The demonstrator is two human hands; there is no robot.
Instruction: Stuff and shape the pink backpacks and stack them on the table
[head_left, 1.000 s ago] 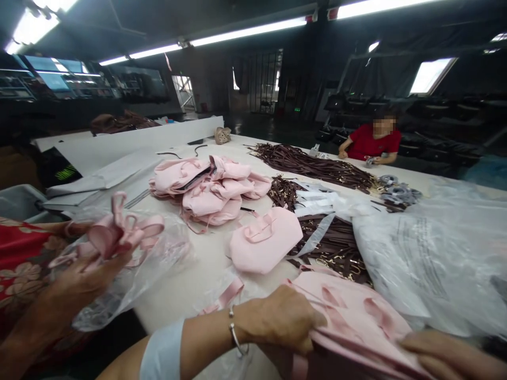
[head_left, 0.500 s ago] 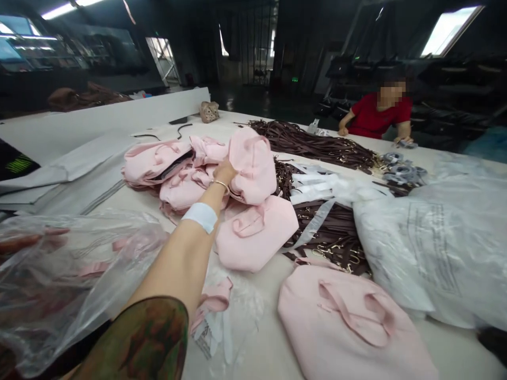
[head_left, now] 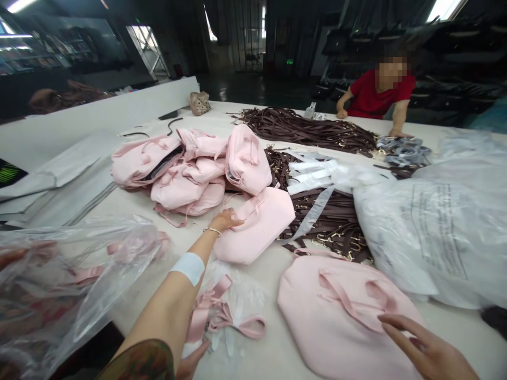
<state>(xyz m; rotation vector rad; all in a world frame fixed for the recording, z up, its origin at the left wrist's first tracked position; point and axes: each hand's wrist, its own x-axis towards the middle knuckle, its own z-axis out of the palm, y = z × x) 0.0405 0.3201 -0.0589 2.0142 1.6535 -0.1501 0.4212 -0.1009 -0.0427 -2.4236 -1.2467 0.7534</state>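
My left hand (head_left: 226, 219), with a bracelet on its wrist and a white patch on the forearm, reaches forward. Its fingers lie stretched out on the near edge of a flat pink bag (head_left: 261, 227) in the middle of the table. My right hand (head_left: 425, 348) is at the bottom right, fingers spread, resting on the edge of a larger pink bag (head_left: 336, 316) that lies flat with its handles up. Neither hand holds anything. Behind the left hand is a heap of several pink bags (head_left: 190, 169), one standing tilted on its right side (head_left: 247, 161).
Brown straps with metal clips (head_left: 328, 221) lie spread across the table's middle and far side. Large plastic bags (head_left: 431, 237) cover the right. A co-worker at the left holds a clear bag of pink straps (head_left: 79, 274). Loose pink straps (head_left: 222, 311) lie near. A person in red (head_left: 380, 95) sits across.
My left hand let go of the pink bag it had set on the heap and drew back to the flat bag. My right hand came into view on the near bag.
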